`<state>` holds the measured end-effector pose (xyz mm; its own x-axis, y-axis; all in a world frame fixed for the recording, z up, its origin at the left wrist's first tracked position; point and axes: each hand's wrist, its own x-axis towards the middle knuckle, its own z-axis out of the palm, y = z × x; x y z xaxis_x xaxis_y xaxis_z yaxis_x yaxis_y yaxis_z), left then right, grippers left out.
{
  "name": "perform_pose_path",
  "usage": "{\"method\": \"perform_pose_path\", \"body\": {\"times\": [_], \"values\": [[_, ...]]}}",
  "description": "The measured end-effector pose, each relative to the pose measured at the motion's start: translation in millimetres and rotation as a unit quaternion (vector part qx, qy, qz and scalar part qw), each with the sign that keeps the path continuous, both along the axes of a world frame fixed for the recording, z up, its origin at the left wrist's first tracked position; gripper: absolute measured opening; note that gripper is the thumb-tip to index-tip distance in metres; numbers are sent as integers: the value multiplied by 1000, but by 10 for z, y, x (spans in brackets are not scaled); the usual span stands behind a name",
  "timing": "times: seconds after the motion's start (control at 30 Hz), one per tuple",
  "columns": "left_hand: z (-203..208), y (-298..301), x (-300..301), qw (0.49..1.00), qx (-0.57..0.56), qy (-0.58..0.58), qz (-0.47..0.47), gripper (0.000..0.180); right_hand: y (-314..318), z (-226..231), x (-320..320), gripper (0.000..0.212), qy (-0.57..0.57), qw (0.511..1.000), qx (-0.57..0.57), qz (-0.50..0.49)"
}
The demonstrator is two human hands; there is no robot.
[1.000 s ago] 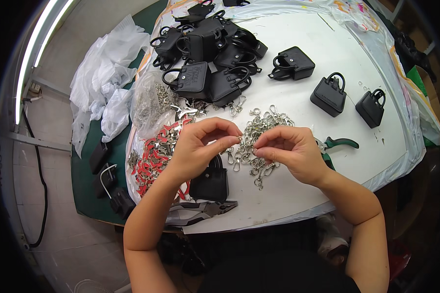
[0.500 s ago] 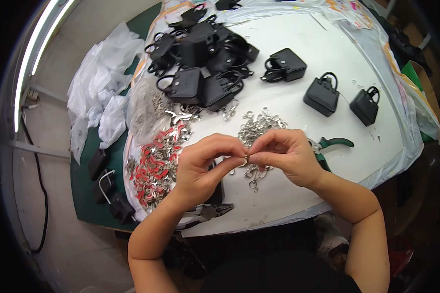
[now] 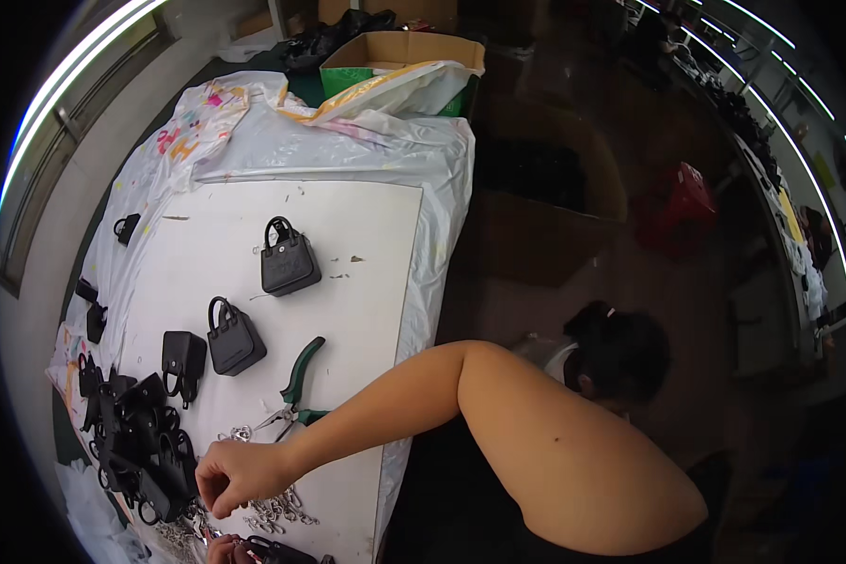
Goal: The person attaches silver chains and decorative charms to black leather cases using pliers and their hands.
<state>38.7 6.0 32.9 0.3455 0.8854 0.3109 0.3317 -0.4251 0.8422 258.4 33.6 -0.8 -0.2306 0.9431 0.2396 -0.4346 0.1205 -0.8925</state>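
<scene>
My right hand point(image 3: 242, 475) hovers above the pile of silver metal clasps point(image 3: 282, 509). Its thumb and fingers are curled together, and whatever they hold is too small to make out. At the bottom edge my left hand point(image 3: 227, 550) shows only in part, with bent fingers closed; what is between them cannot be made out. Just right of it, a black mini handbag point(image 3: 277, 552) is cut off by the frame. Green-handled pliers point(image 3: 301, 390) lie beyond my right wrist.
Several black mini handbags are heaped point(image 3: 146, 446) on the left. Others stand apart on the white board point(image 3: 362, 273), including one handbag point(image 3: 289, 263) farther off. Plastic sheeting point(image 3: 442, 207) covers the table's edge. A cardboard box point(image 3: 404, 47) sits at the far end. Another person point(image 3: 620, 352) is to the right.
My view has swung to the right, so the table now lies on the left. My hands, fingertips together before, are now apart, the right one raised beyond the left.
</scene>
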Motion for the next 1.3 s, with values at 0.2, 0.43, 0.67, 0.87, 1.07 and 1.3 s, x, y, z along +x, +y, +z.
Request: {"method": "perform_pose_path", "body": {"times": [0.2, 0.43, 0.67, 0.87, 1.07, 1.3], "values": [[-212, 225, -305, 991, 93, 65, -74, 25, 24, -100, -283, 13, 93, 985, -34, 143], [-65, 234, -154, 996, -54, -53, -49, 24, 321, -336, -424, 17, 105, 984, -40, 142], [64, 204, -153, 991, -125, -48, 24, 14, 384, -351, -444, 14, 62, 990, 16, 126], [200, 152, -44, 986, -151, -75, -15, 15, 392, -345, -416, 13, 54, 989, 41, 131], [265, 157, -58, 977, -191, -82, -46, 14, 384, -364, -448, 14, 57, 988, 59, 127], [281, 129, -66, 968, -239, -72, -17, 14, 343, -358, -468, 15, 82, 988, 62, 117]]}}
